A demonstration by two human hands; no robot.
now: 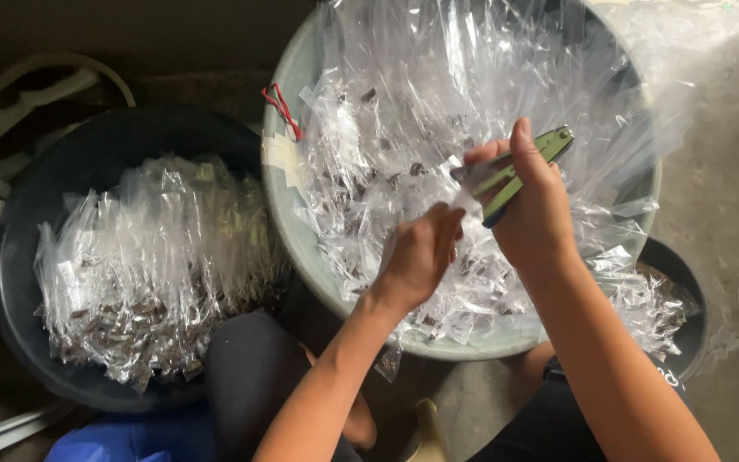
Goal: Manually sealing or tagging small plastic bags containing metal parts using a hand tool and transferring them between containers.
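Two bare hands are working over the pale green basin (288, 214), which is serving as the landmark. Nearest the camera, below the basin's near rim, dark-clad knees are showing, with a blue thing (130, 438) at the bottom edge. Left hand (416, 257) is reaching in over the near rim, fingers pinching a small clear packet (464, 181) at its lower end. Right hand (534, 198) is sitting just right of it, above the basin's middle, clenching a green stapler (519, 169); its long axis is running diagonally, up-right to down-left, with the working end pointing at the packet. Packet is lying between both hands, touching the stapler tip, left hand being the lower one. Loose clear packets (387, 154) are filling the basin. Left of the basin, a dark tub (19, 257) is holding more packets; right of it and partly under it, another dark tub (686, 282). Beyond the left tub, a round grey container (44, 68) is lying, contents unclear.
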